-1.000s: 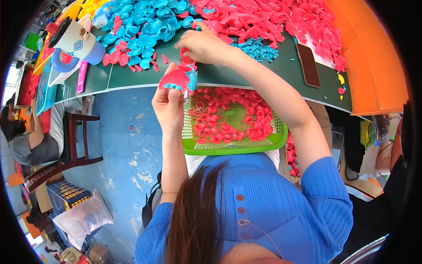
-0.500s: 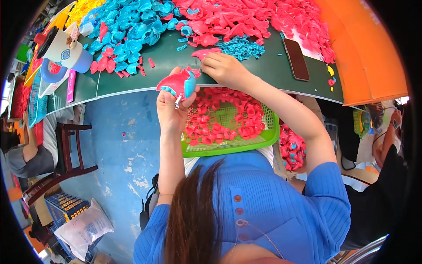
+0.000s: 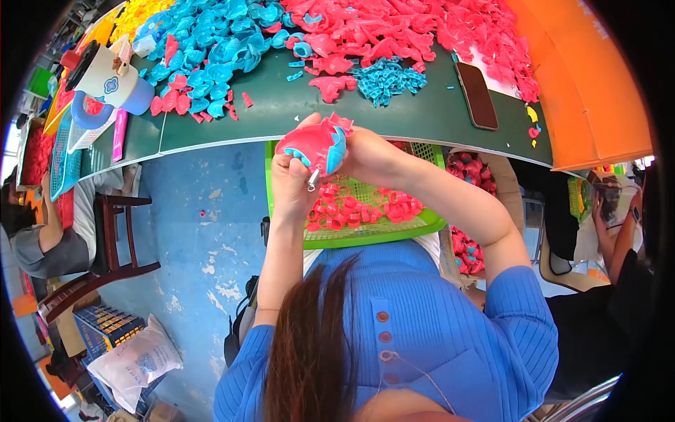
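My left hand (image 3: 290, 184) is closed round a pink and blue plastic toy part (image 3: 309, 146) with a jagged pink edge. A small metal clasp (image 3: 314, 179) hangs from its lower side. Against the toy part's right side is my right hand (image 3: 358, 151), closed on it, its fingertips mostly hidden behind the part. Both hands are above the near table edge and a green basket (image 3: 373, 239) of pink ring-shaped pieces (image 3: 358, 211). Beyond them, a loose pink piece (image 3: 332, 88) lies on the table beside small blue pieces (image 3: 389, 79).
Heaps of blue shells (image 3: 218, 49) and pink parts (image 3: 380, 32) cover the far table (image 3: 281, 105). A phone (image 3: 477, 96) lies right, near an orange panel (image 3: 562, 84). A white and blue mug (image 3: 105, 84) stands left, above a wooden chair (image 3: 119, 239). Other people sit at both sides.
My right hand has come back from the pink piece on the table to the toy part. My left hand has moved slightly right and down with that part. The green basket has shifted left.
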`<state>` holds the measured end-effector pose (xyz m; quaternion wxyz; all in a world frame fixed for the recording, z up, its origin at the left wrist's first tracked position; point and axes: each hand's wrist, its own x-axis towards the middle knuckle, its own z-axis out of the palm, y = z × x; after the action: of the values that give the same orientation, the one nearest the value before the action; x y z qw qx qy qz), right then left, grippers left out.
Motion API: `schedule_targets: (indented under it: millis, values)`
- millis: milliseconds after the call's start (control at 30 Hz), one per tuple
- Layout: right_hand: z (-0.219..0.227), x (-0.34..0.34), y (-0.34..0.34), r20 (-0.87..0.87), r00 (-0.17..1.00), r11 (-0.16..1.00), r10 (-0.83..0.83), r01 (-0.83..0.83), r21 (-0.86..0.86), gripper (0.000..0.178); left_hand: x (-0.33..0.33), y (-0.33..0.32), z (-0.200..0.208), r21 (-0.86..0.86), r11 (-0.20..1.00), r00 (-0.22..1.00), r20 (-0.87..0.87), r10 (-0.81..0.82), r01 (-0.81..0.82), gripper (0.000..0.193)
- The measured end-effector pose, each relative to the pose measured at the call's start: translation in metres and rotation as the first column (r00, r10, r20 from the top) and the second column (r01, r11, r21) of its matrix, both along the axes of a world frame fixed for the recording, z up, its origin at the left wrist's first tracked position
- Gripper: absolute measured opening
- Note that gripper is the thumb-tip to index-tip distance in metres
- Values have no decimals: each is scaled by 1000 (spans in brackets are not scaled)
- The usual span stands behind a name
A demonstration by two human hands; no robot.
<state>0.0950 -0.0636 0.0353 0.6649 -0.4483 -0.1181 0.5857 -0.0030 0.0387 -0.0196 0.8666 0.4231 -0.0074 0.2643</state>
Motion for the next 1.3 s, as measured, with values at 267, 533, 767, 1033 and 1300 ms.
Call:
schedule_targets:
  millis: [267,533,767,1033,1300]
  values:
    - [22,-24,7,-56,997,997,-45,42,-69,14,-7,-3,0,-37,994,994,-27,-104,103,83]
    - [-3,44,12,978,179,975,-108,212,68,14,-9,14,24,-167,985,999,23,-30,33,81]
    - [-39,39,24,752,-644,908,137,385,164,35,-8,16,27,-131,991,1000,-7,-3,2,64]
    - [-48,46,26,858,-514,954,4,260,152,34,-4,16,22,-85,996,997,-78,5,-11,62]
    - [-25,59,21,941,-260,949,-217,169,266,36,-5,15,28,-91,996,995,-104,-9,0,61]
